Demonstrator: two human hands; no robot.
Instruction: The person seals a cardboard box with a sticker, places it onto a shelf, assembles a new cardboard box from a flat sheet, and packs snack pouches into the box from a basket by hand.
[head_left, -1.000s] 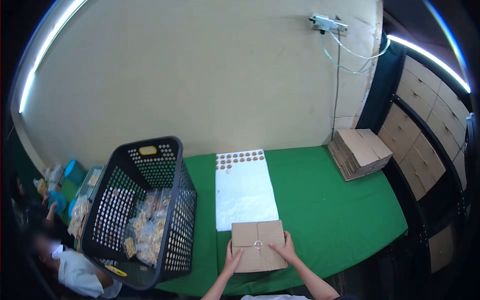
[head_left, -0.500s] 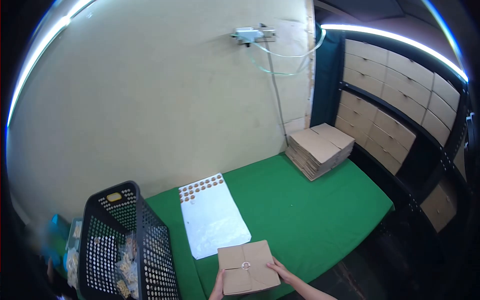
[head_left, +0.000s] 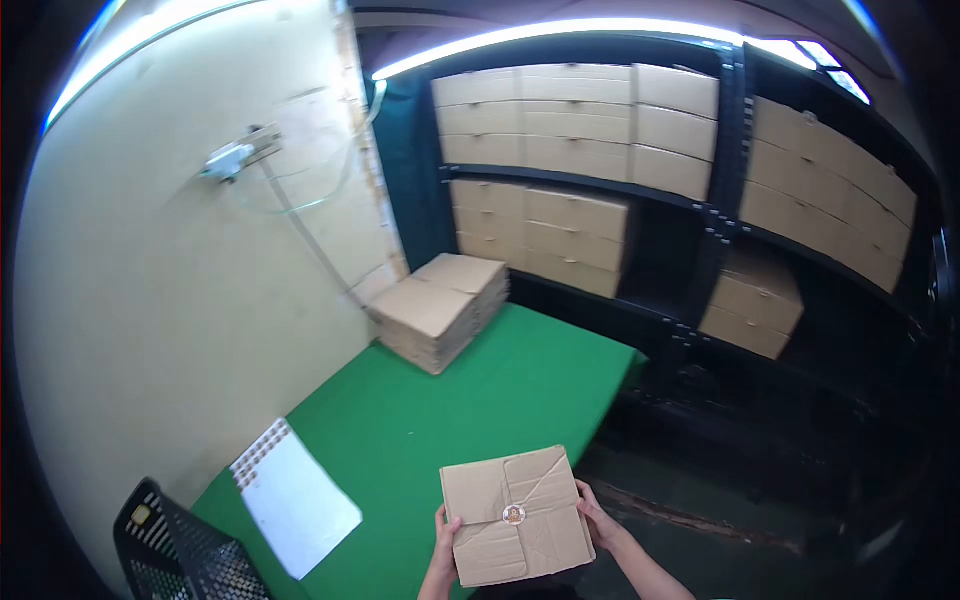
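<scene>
A closed cardboard box [head_left: 545,540] with a round sticker [head_left: 514,514] over the middle of its top flaps is held level between my two hands. My left hand [head_left: 447,540] grips its left side, the thumb lying on the top edge. On the opposite side, my right hand [head_left: 597,516] is closed around the box's right edge. The box is at the near edge of the green-covered table [head_left: 500,390], and its underside is hidden. To its left lies a white sheet [head_left: 305,515] with several round brown stickers [head_left: 262,452] along its far end.
Flattened cardboard boxes [head_left: 430,300] are stacked at the table's far corner. A black plastic basket [head_left: 190,550] stands at lower left. Dark shelves [head_left: 715,215] behind hold several closed boxes [head_left: 575,120]. A socket with a plug [head_left: 232,160] juts from the wall.
My view has swung right, bringing more of the shelves into sight. Both hands have carried the box rightward, away from the white sheet, toward the table's near right edge.
</scene>
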